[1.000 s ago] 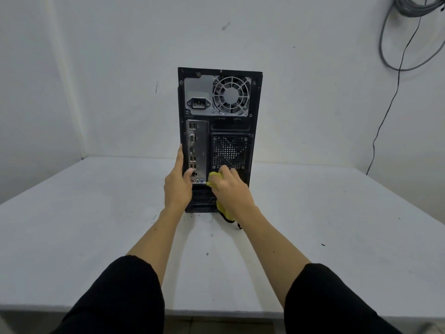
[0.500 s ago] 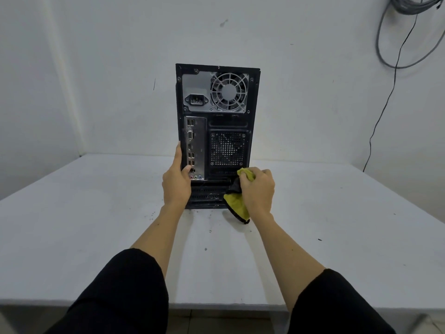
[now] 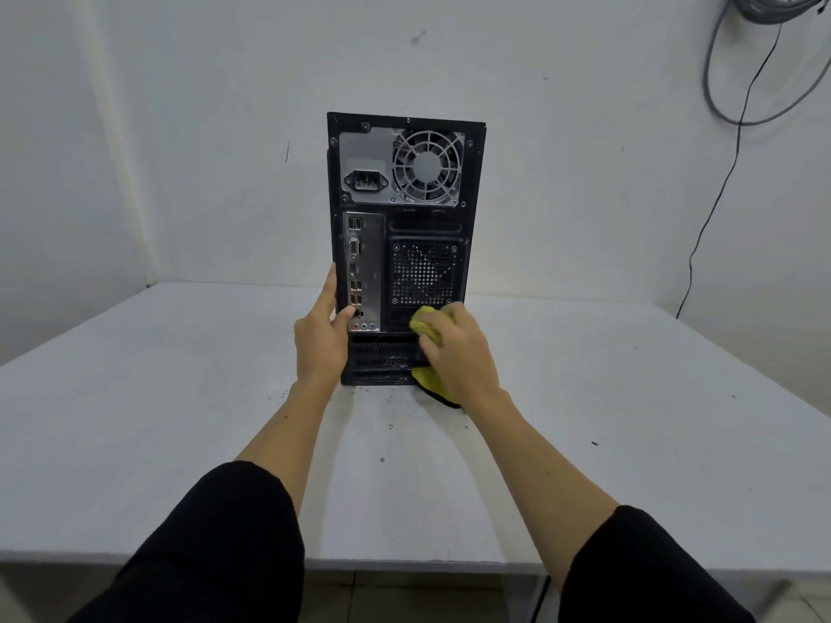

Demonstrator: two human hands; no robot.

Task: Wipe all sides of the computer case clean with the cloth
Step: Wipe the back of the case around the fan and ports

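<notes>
A black computer case [image 3: 404, 218] stands upright on the white table [image 3: 180, 420], its rear panel with fan, ports and vent grille facing me. My left hand [image 3: 321, 337] holds the case's lower left edge, fingers along the side and thumb on the port panel. My right hand [image 3: 458, 353] grips a bunched yellow cloth [image 3: 425, 328] and presses it against the lower right of the rear panel, just below the vent grille. Part of the cloth hangs below my hand to the table.
Dark specks of dirt lie on the table in front of the case. White walls close in behind and at the left. Grey and black cables [image 3: 737, 101] hang on the right wall. The table's near edge [image 3: 404, 562] runs below my forearms.
My right hand with the cloth swept from the panel's middle out to its right edge, then came back leftward onto the lower right of the panel. My left hand kept its hold.
</notes>
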